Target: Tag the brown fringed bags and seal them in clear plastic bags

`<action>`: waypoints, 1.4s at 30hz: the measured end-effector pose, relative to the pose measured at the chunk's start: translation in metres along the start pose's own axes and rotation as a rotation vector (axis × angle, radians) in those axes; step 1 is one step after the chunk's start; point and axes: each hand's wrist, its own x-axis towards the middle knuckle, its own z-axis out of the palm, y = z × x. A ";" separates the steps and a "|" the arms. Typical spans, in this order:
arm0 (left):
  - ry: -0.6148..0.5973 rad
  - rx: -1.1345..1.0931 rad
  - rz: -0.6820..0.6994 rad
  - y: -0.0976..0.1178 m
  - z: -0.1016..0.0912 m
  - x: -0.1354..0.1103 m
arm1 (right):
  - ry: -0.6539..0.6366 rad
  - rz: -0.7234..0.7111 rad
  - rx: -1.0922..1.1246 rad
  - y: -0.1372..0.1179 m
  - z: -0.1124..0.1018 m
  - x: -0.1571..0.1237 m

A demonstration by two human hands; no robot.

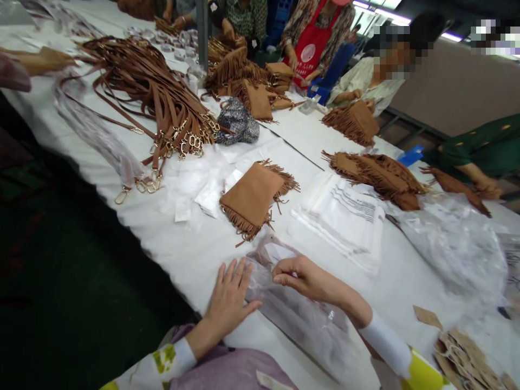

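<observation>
The right hand [309,276] pinches the plastic bag [294,314] beneath it on the bench [182,257]; the left hand [229,298], spread flat, touches its left edge. Lengthwise, the bag slants up-left toward a fringed pouch [252,195].

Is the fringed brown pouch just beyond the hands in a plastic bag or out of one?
Out: the fringed pouch lies on the white-covered table with its brown face and fringe bare; no plastic shows over it.

Legible text: none. Red apron [312,39] on a person: round white emblem [307,52], white characters [307,72] beneath, too small and blurred to read. Flat plastic bags [337,225], stacked on counter [184,257]: several lines of dark print [354,200], likewise unreadable.
</observation>
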 end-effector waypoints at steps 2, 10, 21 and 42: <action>-0.002 -0.007 0.000 -0.001 0.000 0.000 | -0.046 -0.021 -0.054 0.006 0.000 0.011; 0.002 -0.015 -0.004 -0.001 0.000 0.001 | -0.214 0.126 -0.655 0.033 0.019 0.064; -0.015 -0.020 -0.004 -0.001 -0.002 0.004 | -0.198 0.255 -0.803 0.045 0.034 0.076; 0.143 -0.166 -0.044 -0.011 0.013 0.002 | 1.293 1.038 -0.132 0.126 0.129 -0.164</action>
